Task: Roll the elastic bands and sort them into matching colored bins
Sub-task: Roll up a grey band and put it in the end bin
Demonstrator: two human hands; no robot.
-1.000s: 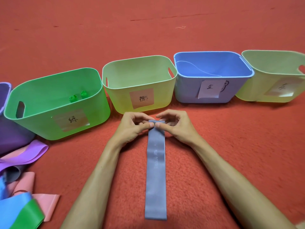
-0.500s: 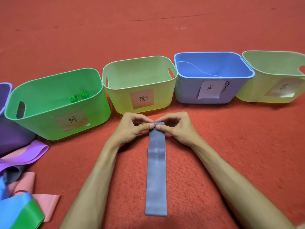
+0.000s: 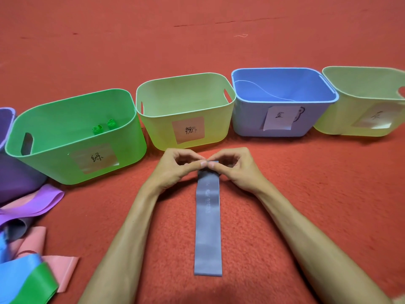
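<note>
On red carpet [image 3: 306,216] near the blue bin [image 3: 247,119], left hand [image 3: 175,170] and right hand [image 3: 236,170] pinch the far end of the grey band [image 3: 208,227]; its tail has crept closer, so rolling has started.

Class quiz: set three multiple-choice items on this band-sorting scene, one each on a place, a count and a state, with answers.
1. Where do the green rolls lie? A. inside the green bin B. beside it C. behind it
2. How many green rolls show? A. one B. two C. four
3. The grey band is: A. fully rolled B. mostly flat, its far end pinched by the left hand and right hand C. in the green bin
Answers: 1 A, they rest on its floor; 2 B, two sit side by side; 3 B, most of it lies flat.
</note>
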